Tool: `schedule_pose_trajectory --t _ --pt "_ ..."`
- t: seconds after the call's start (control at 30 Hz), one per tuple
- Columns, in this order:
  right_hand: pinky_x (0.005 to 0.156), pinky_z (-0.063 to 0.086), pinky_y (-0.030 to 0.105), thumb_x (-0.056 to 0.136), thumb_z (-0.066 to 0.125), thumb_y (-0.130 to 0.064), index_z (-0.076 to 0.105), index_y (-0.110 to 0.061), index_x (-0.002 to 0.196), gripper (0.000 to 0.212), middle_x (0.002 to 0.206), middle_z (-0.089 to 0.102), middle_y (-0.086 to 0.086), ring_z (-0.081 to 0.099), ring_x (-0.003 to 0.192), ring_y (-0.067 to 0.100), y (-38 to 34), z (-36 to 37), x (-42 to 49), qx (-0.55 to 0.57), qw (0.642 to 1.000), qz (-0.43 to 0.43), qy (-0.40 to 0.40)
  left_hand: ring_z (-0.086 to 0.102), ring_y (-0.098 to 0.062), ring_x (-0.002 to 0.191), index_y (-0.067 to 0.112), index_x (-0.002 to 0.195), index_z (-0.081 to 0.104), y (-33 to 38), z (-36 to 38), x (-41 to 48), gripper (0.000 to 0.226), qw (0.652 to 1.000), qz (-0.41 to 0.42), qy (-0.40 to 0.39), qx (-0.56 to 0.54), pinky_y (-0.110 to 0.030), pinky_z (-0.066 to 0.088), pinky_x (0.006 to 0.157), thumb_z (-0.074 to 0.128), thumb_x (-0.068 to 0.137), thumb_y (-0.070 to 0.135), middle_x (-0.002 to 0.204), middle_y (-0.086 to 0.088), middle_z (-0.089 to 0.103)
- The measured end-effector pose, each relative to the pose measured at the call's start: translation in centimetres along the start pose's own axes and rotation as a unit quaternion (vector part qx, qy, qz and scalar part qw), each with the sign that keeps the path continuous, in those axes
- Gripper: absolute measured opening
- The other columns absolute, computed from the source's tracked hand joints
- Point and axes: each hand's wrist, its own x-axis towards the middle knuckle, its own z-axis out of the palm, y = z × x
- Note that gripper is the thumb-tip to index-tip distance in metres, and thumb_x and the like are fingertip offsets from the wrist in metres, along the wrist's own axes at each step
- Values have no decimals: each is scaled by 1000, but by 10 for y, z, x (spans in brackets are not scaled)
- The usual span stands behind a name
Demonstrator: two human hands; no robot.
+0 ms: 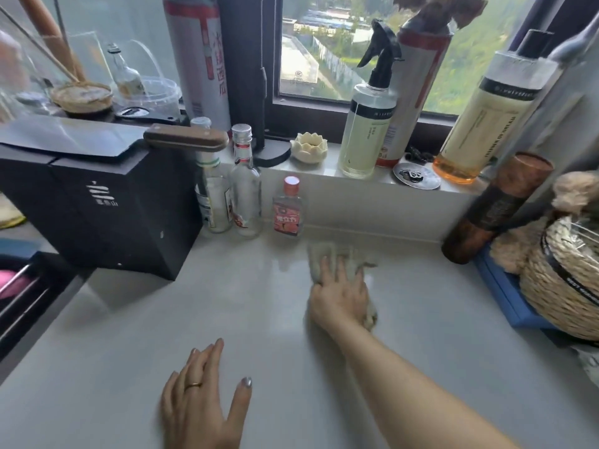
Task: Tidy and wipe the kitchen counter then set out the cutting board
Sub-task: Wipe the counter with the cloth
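The soft, limp beige cloth (321, 254) should bunch easily; the right hand (340, 298) presses it with flat fingers (341, 270), while the left hand (198, 396) lies spread and empty.

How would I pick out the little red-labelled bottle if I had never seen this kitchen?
Find the black box at the left of the counter. Three bottles stand in a row to its right, below the window sill. The last one, the small bottle, is squat with a red label and pink cap; its neighbours are tall and clear.
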Motion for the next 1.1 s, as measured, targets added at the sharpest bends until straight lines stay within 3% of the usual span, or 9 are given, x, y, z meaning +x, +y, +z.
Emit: schedule_pose_trajectory --t 0.17,0.3,0.43,0.6,0.7,0.87,0.93,1.03,1.1 --pt "117 3 44 88 36 -33 17 -35 146 61 159 7 -4 -3 144 35 -52 27 -50 0 979 -191 -73 47 -36 124 4 121 55 2 -5 1 78 999 -2 9 -42 -43 27 100 27 63 48 126 -21 57" --pt "118 8 38 93 26 -32 13 -32 147 56 159 4 -4 5 145 31 14 3 -40 -50 996 -67 -6 52 -40 117 3 116 57 -4 -6 4 72 999 -3 -13 -39 -20 19 100 27 71 52 118 -21 63" --pt "117 11 41 77 4 -37 13 -26 147 71 159 8 2 9 144 33 35 -15 -38 -86 996 15 -1 62 -51 92 0 104 64 -2 -7 7 64 1000 26 -7 14 -13 17 99 33 73 45 100 -22 70" --pt "105 25 45 83 35 -48 15 -38 144 65 155 15 -3 22 129 35 -36 7 -42 -29 988 -146 -38 66 -49 85 -1 98 68 0 -10 7 70 999 40 8 26 -21 24 91 28 79 54 94 -19 73" --pt "98 28 44 83 42 -54 13 -38 143 68 146 17 5 27 118 34 -78 16 -16 -45 984 -170 -31 67 -47 83 0 95 69 2 -10 7 63 998 41 15 35 -23 27 89 37 62 42 93 -17 73" --pt "93 32 42 88 47 -25 30 -31 138 54 135 30 11 35 111 35 -121 24 15 -41 984 -174 -25 58 -25 101 2 90 71 -1 -7 8 60 999 47 16 18 -17 27 95 36 64 43 89 -13 74" --pt "93 34 42 87 46 -17 36 -26 135 50 130 35 12 37 110 36 -130 23 23 -48 982 -184 -22 48 -16 99 3 89 72 0 -8 9 64 998 50 23 15 -7 14 102 28 79 48 88 -11 75" --pt "92 38 41 84 47 -10 42 -17 132 48 128 40 15 41 109 37 -132 16 21 -67 966 -249 -16 58 -23 100 3 88 72 0 -10 8 65 998 58 8 14 -9 22 98 30 76 51 87 -11 75" --pt "90 40 39 84 49 -12 41 -18 134 51 132 42 13 44 108 35 -121 12 5 -80 938 -337 -23 69 -27 86 1 88 71 -1 -10 8 68 998 58 -1 23 -16 30 92 28 78 53 86 -12 75"
